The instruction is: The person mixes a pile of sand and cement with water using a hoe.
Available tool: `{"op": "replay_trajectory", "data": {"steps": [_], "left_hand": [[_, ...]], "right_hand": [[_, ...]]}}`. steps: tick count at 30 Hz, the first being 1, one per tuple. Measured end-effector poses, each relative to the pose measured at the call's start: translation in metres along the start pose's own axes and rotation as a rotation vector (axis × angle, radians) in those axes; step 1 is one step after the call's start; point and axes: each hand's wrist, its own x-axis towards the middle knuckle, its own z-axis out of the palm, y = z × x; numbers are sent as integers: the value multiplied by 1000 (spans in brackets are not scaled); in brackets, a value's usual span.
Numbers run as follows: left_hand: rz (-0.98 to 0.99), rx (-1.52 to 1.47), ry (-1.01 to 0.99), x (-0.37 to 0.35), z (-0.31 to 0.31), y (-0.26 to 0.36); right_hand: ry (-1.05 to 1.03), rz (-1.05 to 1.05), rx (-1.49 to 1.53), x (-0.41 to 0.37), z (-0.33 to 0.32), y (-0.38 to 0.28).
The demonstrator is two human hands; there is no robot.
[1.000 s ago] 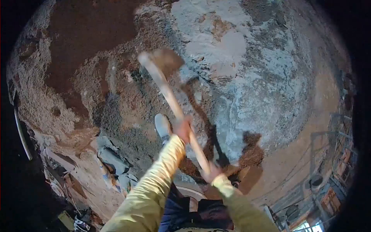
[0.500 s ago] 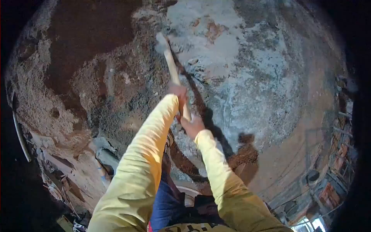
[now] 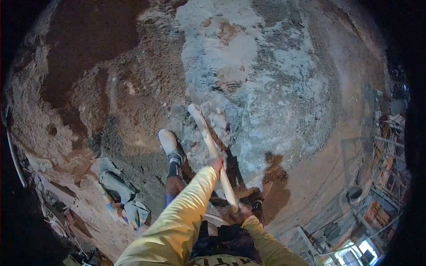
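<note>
A hoe (image 3: 208, 137) with a pale wooden handle slants from my body toward the grey mix. My left hand (image 3: 217, 163) is wrapped round the middle of the handle. Close to my waist, my right hand (image 3: 242, 213) grips the lower end. The hoe's far end rests at the near edge of the grey powdery mix (image 3: 284, 106); its blade is blurred and I cannot make it out clearly. Brown sandy soil (image 3: 133, 102) lies left of the mix. My left foot, in a dusty shoe (image 3: 168, 141), stands just left of the hoe.
A crumpled sack (image 3: 117, 186) lies on the ground at the left. Scrap boards and debris (image 3: 381, 208) line the right edge, with a dark round object (image 3: 354, 193) near them. A pale pole (image 3: 17, 155) curves along the far left.
The hoe has come back toward my body, its far end lower in view. My right hand has drawn down to my waist, and the hands are farther apart. My left shoe now shows.
</note>
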Motion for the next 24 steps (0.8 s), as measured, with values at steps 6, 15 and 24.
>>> {"op": "replay_trajectory", "data": {"steps": [6,15,24], "left_hand": [[1034,1096,150,-44,-30,19],[816,362,-17,-71,71,225],[766,1172,58,37,97,58]], "right_hand": [[-154,294,-505,2,-8,21],[271,146,-167,167,-34,-128],[212,386,56,48,-20,-58]]}}
